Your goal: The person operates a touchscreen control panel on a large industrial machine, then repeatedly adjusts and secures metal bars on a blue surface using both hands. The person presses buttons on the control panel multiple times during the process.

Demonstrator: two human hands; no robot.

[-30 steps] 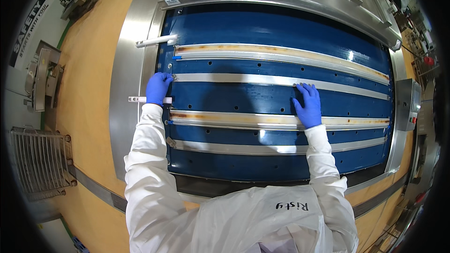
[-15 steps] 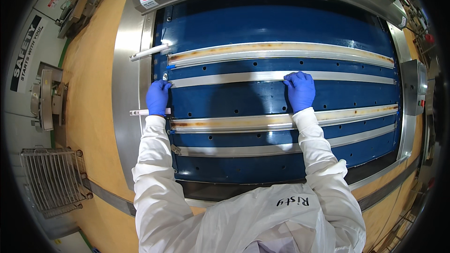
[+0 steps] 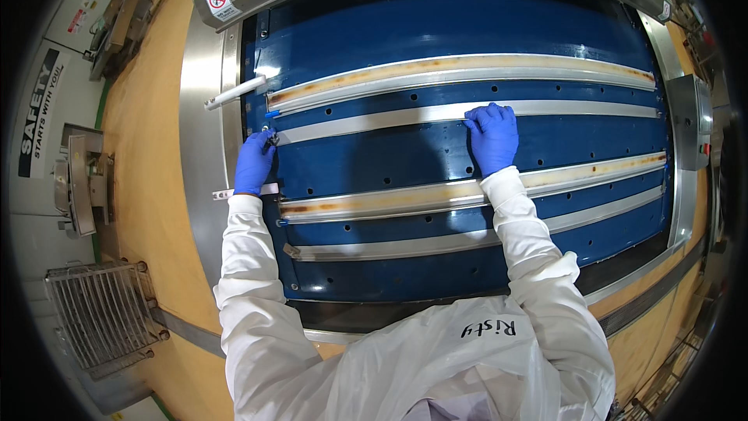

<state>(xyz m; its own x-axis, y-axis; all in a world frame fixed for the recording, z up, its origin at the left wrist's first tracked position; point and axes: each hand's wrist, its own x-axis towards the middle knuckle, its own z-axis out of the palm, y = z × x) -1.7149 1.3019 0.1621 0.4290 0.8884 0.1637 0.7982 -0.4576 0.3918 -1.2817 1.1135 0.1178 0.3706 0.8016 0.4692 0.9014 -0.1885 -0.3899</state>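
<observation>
flat metal strip (image 3: 374,120) runs across the blue panel (image 3: 576,136) from left of centre to the right of the frame, between two stained rails, the upper (image 3: 460,68) and the lower (image 3: 421,194). my judgement: if the strip's left end came loose while the right-hand hold was light, the strip could swing or slide over the wet-looking panel; gloves slipping on smooth metal might cause that, and fingertips could get pinched at the small dark fitting (image 3: 272,139). left hand (image 3: 254,164), left of centre, has its fingers curled nearly together at that fitting; i cannot tell whether they grip it. right hand (image 3: 493,139), right of centre, is half closed, fingertips touching the strip; whether they pinch its edge or only press is hidden.
</observation>
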